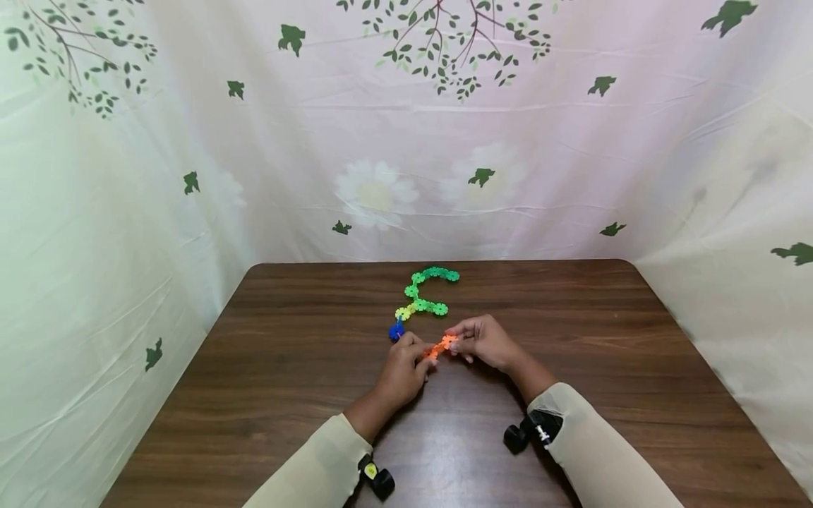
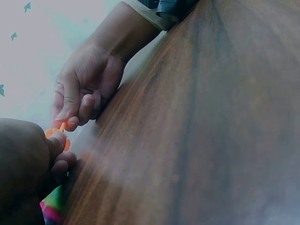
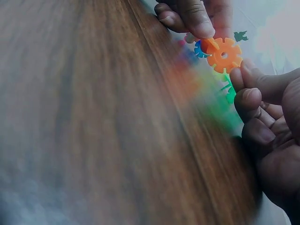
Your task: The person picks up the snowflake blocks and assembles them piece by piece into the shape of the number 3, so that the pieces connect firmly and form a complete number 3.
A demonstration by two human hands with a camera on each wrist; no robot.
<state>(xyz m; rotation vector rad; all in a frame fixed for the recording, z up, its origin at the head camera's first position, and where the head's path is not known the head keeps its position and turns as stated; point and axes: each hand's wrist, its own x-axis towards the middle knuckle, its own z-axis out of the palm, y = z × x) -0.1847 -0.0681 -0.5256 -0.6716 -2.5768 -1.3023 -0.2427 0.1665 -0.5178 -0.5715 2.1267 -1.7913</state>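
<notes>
Between the two hands, above the wooden table, is a short run of orange notched discs [image 1: 440,346]. My left hand [image 1: 401,370] pinches its left end between thumb and fingers. At the other end, my right hand [image 1: 488,343] pinches an orange disc [image 3: 229,61] by its edge, seen in the right wrist view. Just beyond the left hand lies a curving chain of green discs [image 1: 420,305], leading through yellow discs [image 1: 403,313] to a blue disc [image 1: 396,331]. The left hand hides whether the orange run joins that chain. A bit of pink shows below the left hand in its wrist view.
The dark brown table [image 1: 286,353] has rounded far corners. A pale curtain [image 1: 406,155] printed with leaves and flowers hangs behind it and along both sides. Small black devices are strapped at the left wrist [image 1: 382,485] and right wrist [image 1: 516,439].
</notes>
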